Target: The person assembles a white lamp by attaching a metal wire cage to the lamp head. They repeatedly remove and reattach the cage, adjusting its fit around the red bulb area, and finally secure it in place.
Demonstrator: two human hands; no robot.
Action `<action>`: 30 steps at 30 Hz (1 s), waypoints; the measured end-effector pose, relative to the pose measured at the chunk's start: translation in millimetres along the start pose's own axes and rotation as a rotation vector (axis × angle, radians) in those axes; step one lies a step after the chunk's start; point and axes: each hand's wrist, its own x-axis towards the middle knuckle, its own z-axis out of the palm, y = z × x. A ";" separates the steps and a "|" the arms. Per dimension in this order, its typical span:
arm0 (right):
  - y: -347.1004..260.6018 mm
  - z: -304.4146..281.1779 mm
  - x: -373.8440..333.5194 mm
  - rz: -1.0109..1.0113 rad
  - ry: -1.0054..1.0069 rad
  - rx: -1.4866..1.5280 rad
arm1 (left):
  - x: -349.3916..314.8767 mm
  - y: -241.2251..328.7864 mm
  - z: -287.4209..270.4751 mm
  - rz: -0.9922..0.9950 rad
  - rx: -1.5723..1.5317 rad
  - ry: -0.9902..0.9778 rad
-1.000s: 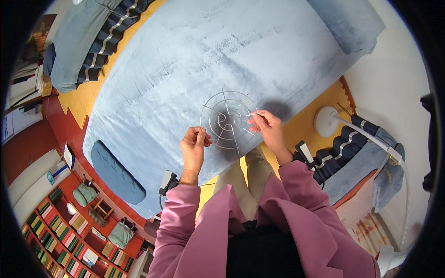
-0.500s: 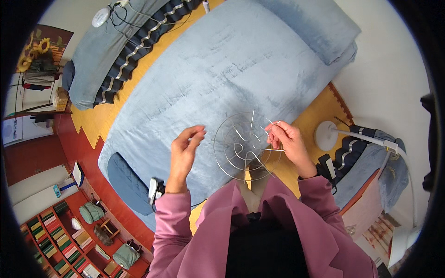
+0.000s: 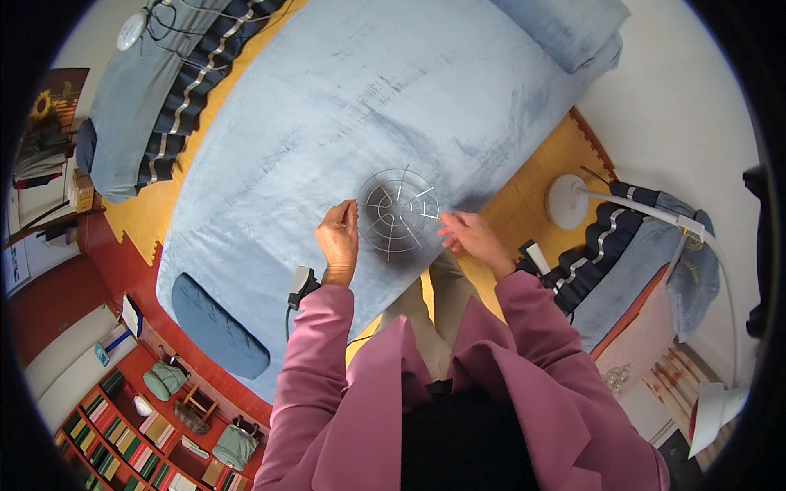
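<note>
A round rack of thin silver wire point(image 3: 393, 219), with rings and spoke-like wires, is in front of me over the blue bed cover point(image 3: 327, 106). Whether it rests on the cover or hangs just above is hard to tell. My left hand point(image 3: 337, 241) has its fingers closed in a pinch at the rack's left rim. At the opposite rim, my right hand point(image 3: 475, 237) has its fingers stretched and slightly apart; contact with the wire cannot be made out. Dark wrist straps with small devices sit at both cuffs.
A dark blue cushion point(image 3: 219, 326) lies on the bed's left corner. Right of the bed stand a white round-based lamp point(image 3: 566, 203) and a covered chair or bench point(image 3: 630, 262). Bookshelves point(image 3: 135, 430) and green bags point(image 3: 165, 378) are at lower left. A blue-covered sofa point(image 3: 135, 114) lines the upper left.
The rack has moved away from my body and slightly left. My left hand has come to its left rim and closed there. My right hand has loosened from the wires on the right.
</note>
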 end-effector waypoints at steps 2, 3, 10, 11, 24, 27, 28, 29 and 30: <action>25.2 8.5 14.7 -0.056 0.038 -0.019 | -6.1 -21.8 17.0 -0.068 0.063 0.010; 33.8 11.9 21.1 -0.054 0.087 -0.054 | -8.7 -29.6 22.9 -0.027 0.058 0.033; 42.6 35.1 30.0 -0.167 0.407 -0.825 | -17.5 -38.6 24.1 0.250 0.560 -0.007; 39.9 39.1 28.8 -0.158 0.449 -1.036 | -16.4 -36.6 23.8 0.319 0.693 -0.022; 5.8 44.7 44.5 -0.174 0.341 -1.138 | -13.4 -21.0 15.1 0.317 1.099 -0.443; 1.9 44.2 48.6 -0.112 0.298 -1.159 | -11.4 -17.3 11.4 0.230 1.093 -0.551; 1.1 44.1 49.5 -0.086 0.321 -1.151 | -10.2 -15.9 10.3 0.177 1.100 -0.580; 0.6 44.1 49.8 -0.088 0.314 -1.147 | -8.7 -14.4 9.2 0.140 1.112 -0.583; 0.4 44.1 50.3 -0.094 0.309 -1.143 | -8.5 -12.6 9.0 0.124 1.120 -0.569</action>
